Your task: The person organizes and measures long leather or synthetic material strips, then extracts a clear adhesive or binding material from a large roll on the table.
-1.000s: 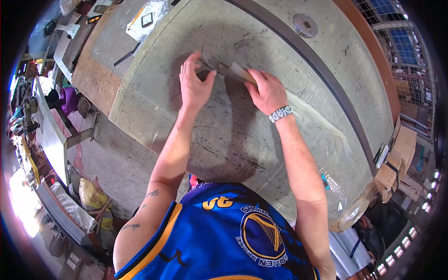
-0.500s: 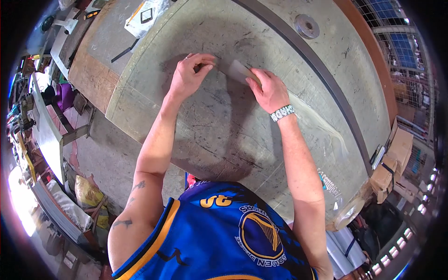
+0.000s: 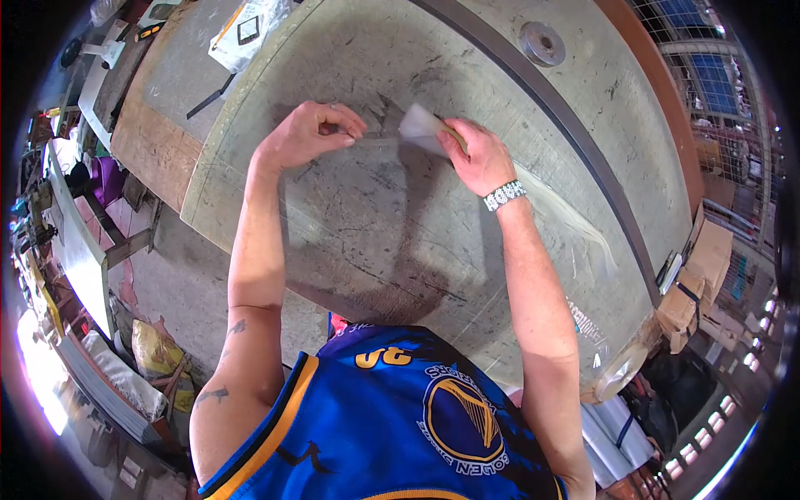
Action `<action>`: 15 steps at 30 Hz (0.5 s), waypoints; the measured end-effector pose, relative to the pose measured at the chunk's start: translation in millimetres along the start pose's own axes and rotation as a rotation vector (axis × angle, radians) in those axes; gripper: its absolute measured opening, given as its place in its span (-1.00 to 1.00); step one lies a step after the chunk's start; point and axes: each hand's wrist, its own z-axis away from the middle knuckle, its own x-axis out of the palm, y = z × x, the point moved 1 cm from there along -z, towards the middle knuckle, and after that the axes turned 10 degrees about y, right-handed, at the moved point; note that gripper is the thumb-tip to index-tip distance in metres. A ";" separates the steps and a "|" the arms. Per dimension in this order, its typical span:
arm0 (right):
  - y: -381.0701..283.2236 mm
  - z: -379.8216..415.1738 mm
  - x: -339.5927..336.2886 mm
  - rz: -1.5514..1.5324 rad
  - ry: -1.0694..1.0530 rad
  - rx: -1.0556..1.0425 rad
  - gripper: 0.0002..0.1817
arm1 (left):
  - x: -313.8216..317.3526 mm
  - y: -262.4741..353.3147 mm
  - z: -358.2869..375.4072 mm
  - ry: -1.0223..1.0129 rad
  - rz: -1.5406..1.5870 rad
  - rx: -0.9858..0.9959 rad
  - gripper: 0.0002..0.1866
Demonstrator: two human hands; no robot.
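Note:
My right hand (image 3: 482, 162) is closed on a translucent, whitish plastic piece (image 3: 421, 125) with a tan edge, held just over the worktable (image 3: 350, 225). Left of it, my left hand (image 3: 312, 133) has thumb and fingertips pinched together. A faint clear strip (image 3: 379, 139) seems to run from those fingertips toward the piece in my right hand; its ends are hard to make out. Long, thin translucent strands (image 3: 571, 212) lie on the tabletop beside my right wrist.
A long dark bar (image 3: 550, 104) crosses the table on the right. Beyond it sits a round metal disc (image 3: 542, 44). A plastic bag (image 3: 246, 37) and a black-handled tool (image 3: 210, 97) lie at upper left. Cardboard boxes (image 3: 698, 267) stand at the right edge.
My left hand has moved left and slightly down, away from my right hand. The translucent piece has tilted and shifted a little left, while my right hand stays nearly in place.

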 end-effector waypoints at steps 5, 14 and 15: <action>0.8 -4.3 -2.4 -0.029 -0.036 0.053 -0.60 | -13.2 4.6 -1.0 0.028 -0.165 -0.119 -0.82; 3.9 -6.3 1.5 -0.003 -0.003 0.029 -0.64 | 34.5 9.6 10.8 0.313 -0.110 -0.059 -0.88; 3.3 -6.1 4.3 0.002 0.021 0.019 -0.65 | 37.5 7.7 11.9 0.342 -0.126 -0.056 -0.88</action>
